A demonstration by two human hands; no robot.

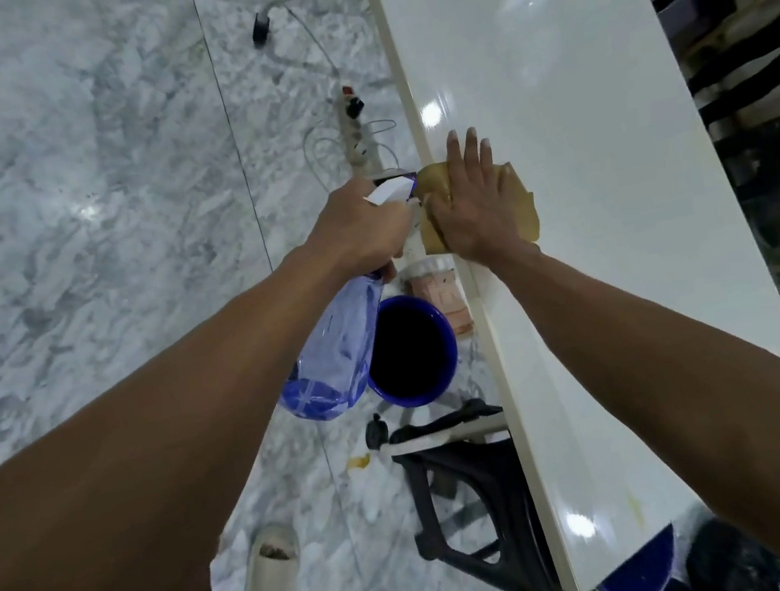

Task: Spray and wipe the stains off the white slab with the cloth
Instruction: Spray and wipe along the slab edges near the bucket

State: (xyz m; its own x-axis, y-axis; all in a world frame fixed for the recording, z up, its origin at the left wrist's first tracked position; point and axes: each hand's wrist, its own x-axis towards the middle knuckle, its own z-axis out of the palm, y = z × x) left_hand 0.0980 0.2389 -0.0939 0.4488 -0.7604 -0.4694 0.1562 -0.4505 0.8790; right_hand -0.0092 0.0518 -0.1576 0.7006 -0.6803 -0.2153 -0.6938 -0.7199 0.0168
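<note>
Right hand point(467, 201) lies flat, fingers straight and spread, pressing my tan cloth point(515, 205) onto the white slab point(586, 208). Cloth position: at the slab's left edge, partly folded over that edge, with its far corner showing beyond my fingers. Fingertips reach past the cloth and touch bare slab.

Left hand point(360, 227) is curled round the neck of the spray bottle point(331, 357), gripping it at the trigger. The bottle's white nozzle points toward the cloth and sits just beside it, off the slab's left edge. The bottle body is clear blue, hanging tilted below my wrist, with a small amount of liquid pooled at its base.

Slab condition: glossy, with light reflections along it. A yellowish stain point(636, 507) is visible on the slab near its close end, well apart from the cloth.

Left of the slab, on the marble floor point(48, 199): a blue bucket point(410, 349) just beside the bottle; a pale lidded tub point(438, 297) between bucket and slab; a power strip point(353, 129) with cords further along; a black stool point(466, 505) partly under the slab's close end.
</note>
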